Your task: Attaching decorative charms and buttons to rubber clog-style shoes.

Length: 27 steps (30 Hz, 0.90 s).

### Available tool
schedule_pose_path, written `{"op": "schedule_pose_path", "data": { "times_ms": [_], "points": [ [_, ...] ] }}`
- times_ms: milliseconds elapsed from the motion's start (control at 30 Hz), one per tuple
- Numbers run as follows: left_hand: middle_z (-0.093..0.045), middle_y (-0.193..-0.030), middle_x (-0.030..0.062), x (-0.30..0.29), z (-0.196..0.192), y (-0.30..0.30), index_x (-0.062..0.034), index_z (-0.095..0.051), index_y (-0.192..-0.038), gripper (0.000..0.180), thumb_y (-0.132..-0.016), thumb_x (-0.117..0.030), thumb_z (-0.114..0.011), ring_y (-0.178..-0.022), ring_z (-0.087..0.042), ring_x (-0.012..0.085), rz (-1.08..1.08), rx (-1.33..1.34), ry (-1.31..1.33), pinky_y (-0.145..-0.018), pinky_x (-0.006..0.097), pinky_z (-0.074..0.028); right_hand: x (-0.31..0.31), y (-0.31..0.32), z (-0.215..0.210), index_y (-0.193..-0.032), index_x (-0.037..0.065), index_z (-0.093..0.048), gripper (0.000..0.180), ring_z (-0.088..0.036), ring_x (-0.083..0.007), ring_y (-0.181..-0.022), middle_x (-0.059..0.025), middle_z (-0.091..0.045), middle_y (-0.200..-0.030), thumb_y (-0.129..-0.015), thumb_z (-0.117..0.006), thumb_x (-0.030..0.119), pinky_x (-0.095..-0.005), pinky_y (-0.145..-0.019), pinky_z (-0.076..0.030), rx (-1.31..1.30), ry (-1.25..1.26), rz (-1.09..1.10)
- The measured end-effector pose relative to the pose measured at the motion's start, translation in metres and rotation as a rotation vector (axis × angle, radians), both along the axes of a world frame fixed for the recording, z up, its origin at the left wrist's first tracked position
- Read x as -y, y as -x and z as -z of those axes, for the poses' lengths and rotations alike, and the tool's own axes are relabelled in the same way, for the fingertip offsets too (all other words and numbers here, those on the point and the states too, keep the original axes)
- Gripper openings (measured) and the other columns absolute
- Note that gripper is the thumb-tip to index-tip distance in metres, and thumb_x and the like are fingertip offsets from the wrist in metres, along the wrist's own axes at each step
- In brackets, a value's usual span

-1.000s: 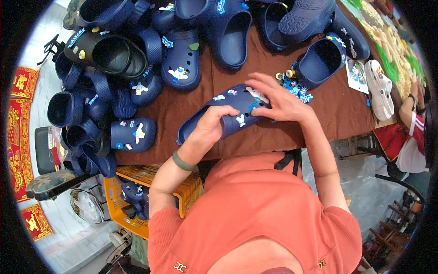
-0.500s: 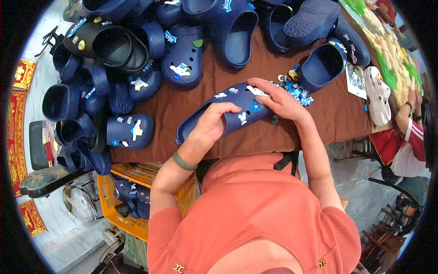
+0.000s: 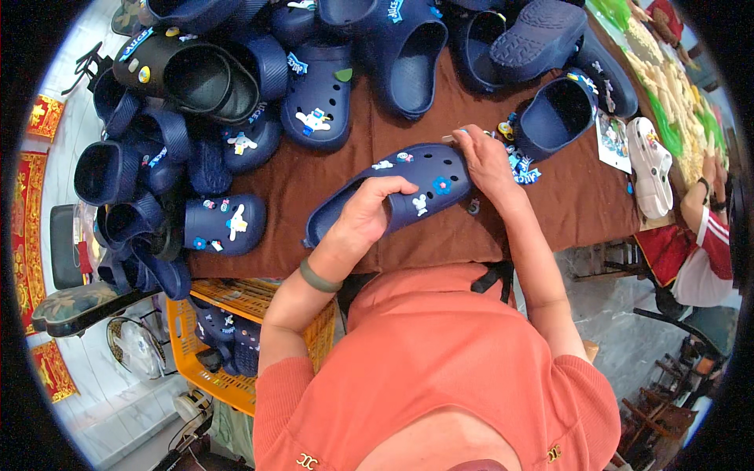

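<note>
My left hand [image 3: 367, 209] grips a navy clog [image 3: 404, 206] at its opening, thumb on the upper, fingers mostly hidden beneath. The clog lies tilted, toe to the right, with several small charms on its holed upper, among them a blue flower charm [image 3: 442, 185] and a white figure charm [image 3: 420, 206]. By the toe, my right hand [image 3: 488, 163] is closed in a pinch on a small shoe charm [image 3: 448, 139], of which just a pale edge shows. Loose blue and white charms [image 3: 522, 167] lie just beyond that hand.
Many navy clogs [image 3: 317, 102] and a black clog [image 3: 184, 74] crowd the brown cloth [image 3: 345, 177]. At right are a white clog [image 3: 649, 169] and a printed card [image 3: 613, 141]. A yellow crate [image 3: 192, 357] with clogs stands below the table. Another person's arm [image 3: 697, 202] shows far right.
The white charm that lay on the clog's toe under my right fingers has come off it with my hand, which has drawn slightly up and right. My left hand keeps its hold.
</note>
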<state>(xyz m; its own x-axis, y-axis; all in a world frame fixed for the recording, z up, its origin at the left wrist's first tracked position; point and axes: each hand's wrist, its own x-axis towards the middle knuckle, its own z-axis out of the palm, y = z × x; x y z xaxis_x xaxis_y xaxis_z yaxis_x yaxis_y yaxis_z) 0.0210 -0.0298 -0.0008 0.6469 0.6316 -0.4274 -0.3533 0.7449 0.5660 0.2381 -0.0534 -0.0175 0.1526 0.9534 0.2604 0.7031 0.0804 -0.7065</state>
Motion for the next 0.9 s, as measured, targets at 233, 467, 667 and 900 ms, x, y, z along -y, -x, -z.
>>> {"op": "schedule_pose_path", "data": {
  "times_ms": [233, 467, 667, 900],
  "points": [
    [-0.066, -0.095, 0.0103, -0.001, 0.006, 0.0, 0.0015, -0.064, -0.092, 0.018, -0.075, 0.0, -0.061, -0.09, -0.064, 0.0195, -0.032, -0.006, 0.055, -0.086, 0.031, -0.051, 0.024, -0.027, 0.004, -0.098, 0.003, -0.061, 0.015, -0.058, -0.032, -0.082, -0.0143, -0.063, -0.087, -0.087, -0.062, 0.014, -0.0411, -0.074, -0.046, 0.228, -0.319, 0.22],
    [-0.066, -0.093, 0.0098, 0.0, 0.0, -0.001, 0.002, -0.063, -0.093, 0.017, -0.076, -0.001, -0.06, -0.085, -0.066, 0.0193, -0.025, -0.047, 0.062, -0.081, 0.031, -0.053, 0.023, -0.021, 0.003, -0.101, 0.003, -0.061, 0.02, -0.055, -0.0324, -0.096, -0.0128, -0.061, -0.101, -0.082, -0.065, 0.01, -0.0412, -0.087, -0.043, 0.39, -0.374, 0.205],
    [-0.066, -0.097, 0.0117, 0.0, -0.005, -0.003, 0.0031, -0.06, -0.102, 0.025, -0.077, -0.001, -0.059, -0.087, -0.066, 0.0209, -0.004, 0.003, 0.085, -0.084, 0.033, -0.054, 0.031, -0.003, -0.016, -0.112, 0.006, -0.062, 0.042, -0.043, -0.0333, -0.123, -0.0115, -0.055, -0.124, -0.076, -0.073, 0.023, -0.044, -0.104, -0.033, 0.148, -0.215, -0.343],
    [-0.065, -0.098, 0.0118, 0.0, 0.0, -0.002, 0.0032, -0.059, -0.102, 0.026, -0.077, -0.002, -0.059, -0.09, -0.065, 0.0204, -0.02, 0.018, 0.045, -0.084, 0.032, -0.053, 0.026, 0.009, -0.011, -0.111, 0.012, -0.066, 0.039, -0.04, -0.0336, -0.127, -0.008, -0.058, -0.125, -0.077, -0.072, 0.029, -0.0448, -0.109, -0.028, -0.027, -0.029, -0.443]
  ]
}}
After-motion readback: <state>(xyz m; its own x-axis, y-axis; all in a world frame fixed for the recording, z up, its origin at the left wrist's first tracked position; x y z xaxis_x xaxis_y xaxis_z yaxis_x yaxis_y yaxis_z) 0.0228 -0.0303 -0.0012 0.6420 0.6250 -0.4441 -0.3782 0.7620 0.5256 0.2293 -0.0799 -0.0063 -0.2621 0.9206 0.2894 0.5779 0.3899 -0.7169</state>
